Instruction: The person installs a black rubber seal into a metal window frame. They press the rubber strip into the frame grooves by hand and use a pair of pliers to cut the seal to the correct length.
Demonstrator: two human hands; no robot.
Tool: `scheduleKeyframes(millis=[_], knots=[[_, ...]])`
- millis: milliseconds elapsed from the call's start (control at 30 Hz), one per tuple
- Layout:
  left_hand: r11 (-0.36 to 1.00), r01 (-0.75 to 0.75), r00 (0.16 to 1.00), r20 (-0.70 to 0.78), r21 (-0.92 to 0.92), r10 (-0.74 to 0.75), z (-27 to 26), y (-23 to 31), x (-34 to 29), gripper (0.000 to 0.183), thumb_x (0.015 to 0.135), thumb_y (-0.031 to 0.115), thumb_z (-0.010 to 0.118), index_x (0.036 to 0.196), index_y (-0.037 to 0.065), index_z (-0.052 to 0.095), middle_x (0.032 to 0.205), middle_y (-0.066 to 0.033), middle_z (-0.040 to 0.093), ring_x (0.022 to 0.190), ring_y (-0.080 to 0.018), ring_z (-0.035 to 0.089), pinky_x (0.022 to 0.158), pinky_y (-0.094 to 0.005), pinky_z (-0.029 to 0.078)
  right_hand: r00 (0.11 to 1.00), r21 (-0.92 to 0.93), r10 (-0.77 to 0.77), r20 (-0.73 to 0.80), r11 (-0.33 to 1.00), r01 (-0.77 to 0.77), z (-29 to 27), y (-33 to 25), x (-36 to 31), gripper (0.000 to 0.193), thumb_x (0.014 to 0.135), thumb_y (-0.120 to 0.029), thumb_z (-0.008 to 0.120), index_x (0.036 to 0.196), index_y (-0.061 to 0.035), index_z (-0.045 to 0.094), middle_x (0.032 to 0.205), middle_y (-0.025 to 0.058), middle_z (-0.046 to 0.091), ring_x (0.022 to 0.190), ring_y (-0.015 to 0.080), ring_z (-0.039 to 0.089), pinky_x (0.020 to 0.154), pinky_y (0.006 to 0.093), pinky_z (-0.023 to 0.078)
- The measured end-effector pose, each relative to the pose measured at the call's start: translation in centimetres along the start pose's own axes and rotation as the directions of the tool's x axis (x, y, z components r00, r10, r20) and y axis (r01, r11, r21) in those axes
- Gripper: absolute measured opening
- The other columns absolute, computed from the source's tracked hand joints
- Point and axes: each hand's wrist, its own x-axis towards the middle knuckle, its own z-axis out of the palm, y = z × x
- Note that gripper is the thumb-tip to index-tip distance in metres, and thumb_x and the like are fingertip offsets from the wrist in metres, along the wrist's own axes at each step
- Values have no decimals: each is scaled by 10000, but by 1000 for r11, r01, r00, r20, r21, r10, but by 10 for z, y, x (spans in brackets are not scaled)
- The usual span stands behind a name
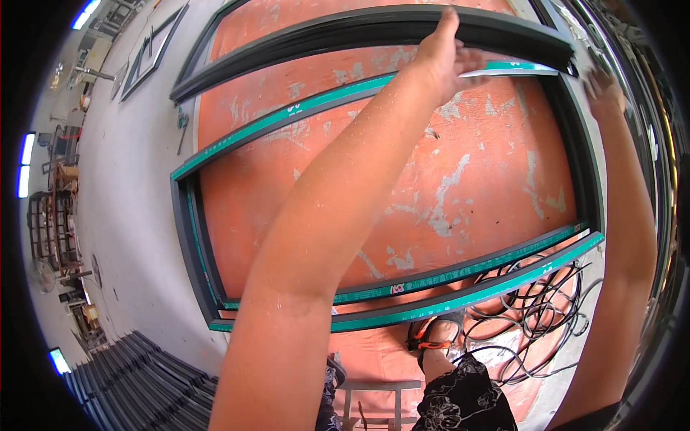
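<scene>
We see the big dark window frame (575, 144) lying flat on the orange floor (474, 179). Our left hand (442, 54) rests open-fingered on the frame's far rail; our right hand (602, 90) touches its right corner, grip unclear. Black cables (535, 309) coil just below the frame; dark profiles (136, 381) stack lower left.

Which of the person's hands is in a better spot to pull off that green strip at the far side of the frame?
Probably the left. The left hand lies across the far bar of the dark frame, fingers right by the loose end of the green strip. The right hand is at the frame's far right corner, blurred, beyond the strip's end.
</scene>
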Motion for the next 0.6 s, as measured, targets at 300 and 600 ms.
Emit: scheduleKeyframes(millis=[300,600], knots=[[218,59,866,58,974,-496,-136,-43,-222,428,865,361,582,1124,22,552,1011,-154,603,932,-251,583,820,-357,451,929,-533,-113,353,791,299,-83,145,-231,112,841,-74,579,882,21,621,760,41,603,647,93,547,585,226,442],[-235,475,868,-496,848,-35,-253,-82,-478,625,688,394,718,1153,21,531,1127,-172,556,1105,-343,495,972,-460,343,244,-306,272,931,213,928,-87,196,-403,546,658,-345,715,1092,-61,547,1080,103,564,1022,282,518,917,419,372]])
